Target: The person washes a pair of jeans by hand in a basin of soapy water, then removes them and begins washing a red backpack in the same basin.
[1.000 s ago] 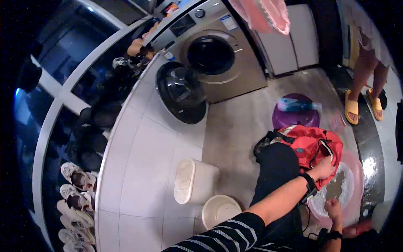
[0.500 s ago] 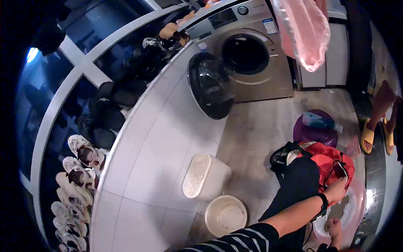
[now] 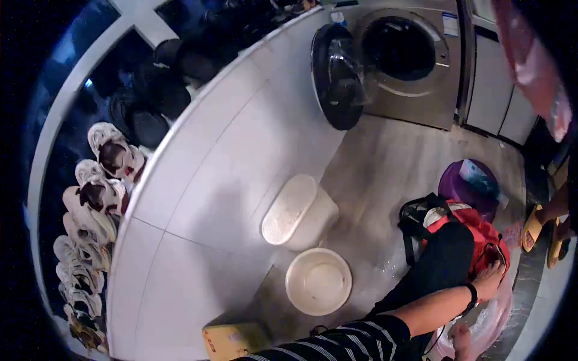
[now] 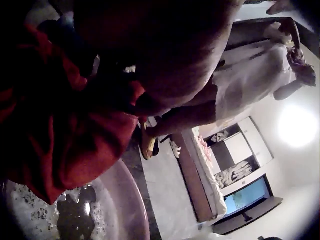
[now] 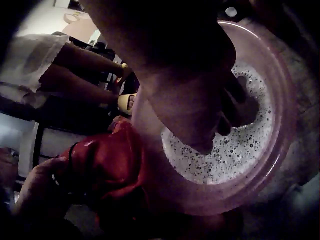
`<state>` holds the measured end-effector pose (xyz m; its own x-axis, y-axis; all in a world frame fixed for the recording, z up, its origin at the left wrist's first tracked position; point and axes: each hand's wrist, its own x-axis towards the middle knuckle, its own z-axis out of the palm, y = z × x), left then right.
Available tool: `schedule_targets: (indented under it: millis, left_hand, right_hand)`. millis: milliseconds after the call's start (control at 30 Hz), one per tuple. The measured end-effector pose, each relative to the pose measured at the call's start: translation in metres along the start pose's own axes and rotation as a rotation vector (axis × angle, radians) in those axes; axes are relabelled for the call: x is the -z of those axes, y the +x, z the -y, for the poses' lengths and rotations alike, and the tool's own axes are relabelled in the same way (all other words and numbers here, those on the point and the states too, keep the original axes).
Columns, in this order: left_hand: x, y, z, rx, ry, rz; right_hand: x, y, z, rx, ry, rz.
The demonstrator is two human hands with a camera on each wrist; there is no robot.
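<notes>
My left hand grips the edge of a red bag with black straps, which lies against my dark-trousered leg. In the left wrist view the bag's red cloth hangs over the pink basin's rim. The right wrist view shows my right hand above foamy water in the pink basin, fingers loosely bent and no object visible in them. From the head view, that right hand is low beside the basin, partly cut off by the frame's edge.
A purple stool with a blue-green packet stands behind the bag. Left of my leg are a cream bin, a round cream tub and a yellow box. Someone in yellow slippers stands at right.
The head view has swung down and to the left, bringing the yellow box into sight. My left hand stays on the red bag; my right hand remains near the basin.
</notes>
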<state>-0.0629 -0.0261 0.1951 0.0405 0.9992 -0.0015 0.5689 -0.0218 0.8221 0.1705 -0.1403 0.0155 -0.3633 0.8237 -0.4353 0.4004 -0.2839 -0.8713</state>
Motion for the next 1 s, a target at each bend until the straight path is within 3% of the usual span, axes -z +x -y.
schedule_targets:
  millis: [67, 100, 167, 233, 300, 367, 467, 500, 600, 633, 667, 733, 867, 1000]
  left_hand:
    - [-0.007, 0.008, 0.005, 0.046, -0.033, -0.014]
    - [-0.045, 0.028, 0.022, 0.074, -0.071, -0.047]
    - [-0.065, 0.038, 0.023, 0.066, -0.056, -0.015]
    - [-0.03, 0.026, 0.007, 0.021, 0.014, 0.074]
    - [0.003, 0.017, -0.008, 0.033, 0.017, 0.082]
    - [0.01, 0.008, -0.022, 0.142, 0.017, -0.102]
    - [0.004, 0.005, -0.031, 0.015, 0.067, -0.338]
    - [-0.004, 0.007, -0.031, 0.018, 0.106, -0.271]
    - [-0.022, 0.011, -0.028, 0.022, 0.188, -0.061]
    - [-0.015, 0.008, -0.032, 0.018, 0.186, 0.016]
    - [-0.01, 0.006, -0.036, 0.018, 0.184, 0.09]
    - [-0.032, 0.009, -0.044, 0.044, 0.268, 0.095]
    - [-0.028, 0.005, -0.054, 0.092, 0.228, 0.193]
    - [-0.007, -0.007, -0.047, 0.048, 0.163, 0.119]
  right_hand:
    - [-0.005, -0.008, 0.015, 0.078, 0.033, 0.05]
    - [0.019, 0.003, -0.023, 0.01, -0.111, 0.159]
    - [0.007, -0.017, 0.029, -0.078, -0.151, 0.057]
    - [0.001, -0.04, 0.099, -0.201, -0.266, 0.003]
    - [0.015, -0.044, 0.105, -0.18, -0.365, 0.021]
    - [0.017, -0.048, 0.126, -0.149, -0.405, 0.02]
    - [0.042, -0.045, 0.136, -0.007, -0.483, 0.089]
    - [0.049, -0.043, 0.128, 0.045, -0.622, 0.0]
    - [0.041, -0.06, 0.178, -0.088, -0.462, -0.116]
    - [0.035, -0.063, 0.204, -0.078, -0.467, -0.074]
    - [0.042, -0.06, 0.195, -0.076, -0.413, -0.062]
    - [0.056, -0.053, 0.179, -0.076, -0.304, -0.028]
    - [0.063, -0.047, 0.161, -0.392, -0.423, -0.007]
    - [0.048, 0.005, 0.166, -0.244, -0.419, 0.039]
